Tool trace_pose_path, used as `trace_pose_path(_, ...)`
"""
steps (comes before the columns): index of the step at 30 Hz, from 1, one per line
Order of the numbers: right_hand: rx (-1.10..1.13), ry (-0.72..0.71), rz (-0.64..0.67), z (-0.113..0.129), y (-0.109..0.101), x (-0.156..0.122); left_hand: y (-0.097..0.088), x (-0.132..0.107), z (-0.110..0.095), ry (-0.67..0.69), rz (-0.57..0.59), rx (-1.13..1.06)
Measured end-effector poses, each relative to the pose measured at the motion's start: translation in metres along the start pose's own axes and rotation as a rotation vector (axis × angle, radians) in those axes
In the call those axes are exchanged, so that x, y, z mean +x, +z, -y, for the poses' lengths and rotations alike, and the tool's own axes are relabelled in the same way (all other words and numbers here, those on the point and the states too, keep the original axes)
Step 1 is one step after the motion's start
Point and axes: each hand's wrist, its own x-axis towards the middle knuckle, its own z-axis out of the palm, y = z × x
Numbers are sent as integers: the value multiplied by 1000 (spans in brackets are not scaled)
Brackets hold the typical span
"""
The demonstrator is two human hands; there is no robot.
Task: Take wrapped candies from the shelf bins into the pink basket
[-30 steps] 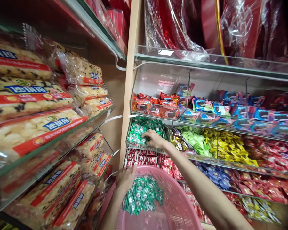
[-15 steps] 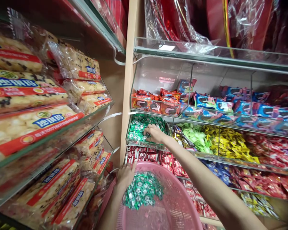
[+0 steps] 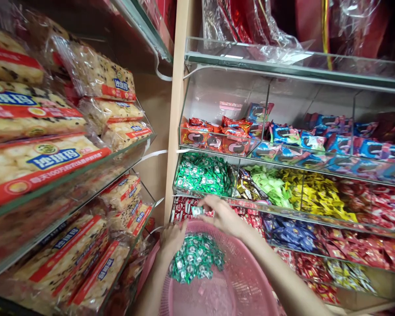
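Note:
My left hand (image 3: 171, 237) is closed on the left rim of a pink plastic basket (image 3: 256, 272). A heap of green-wrapped candies (image 3: 197, 259) lies in the far half of the basket. Above the basket's far rim, my right hand (image 3: 222, 215) pinches a small green-and-white wrapped candy (image 3: 197, 211) between thumb and fingers. Just beyond that hand, a clear shelf bin (image 3: 202, 175) is full of the same green candies.
Bins on the right hold yellow candies (image 3: 319, 195), light green candies (image 3: 271, 184) and blue candies (image 3: 289, 230). Red and blue snack packs (image 3: 283, 134) fill the bin above. Glass-edged shelves with wrapped pastry bars (image 3: 52, 162) stand close on the left, beside a wooden post (image 3: 174, 109).
My right hand has come out of the green candy bin, down and back toward the basket, with a candy in its fingers. My left hand stays on the rim.

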Motion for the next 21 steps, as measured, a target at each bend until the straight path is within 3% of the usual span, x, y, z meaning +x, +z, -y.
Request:
trace_pose_path(5,-23,143,173,-27,62,-28,0,-3,-1,13,0,18)
trace_pose_path(8,-68,181,245,-44,86,-34,-2,-4,-3,26,-6,32)
trace_pose_path(14,-214,225,321,-52,104,-33,-2,-5,-3,16,5,10)
trace_pose_path(21,-270,255,276,-48,110,-35,2,-1,1,29,-11,20)
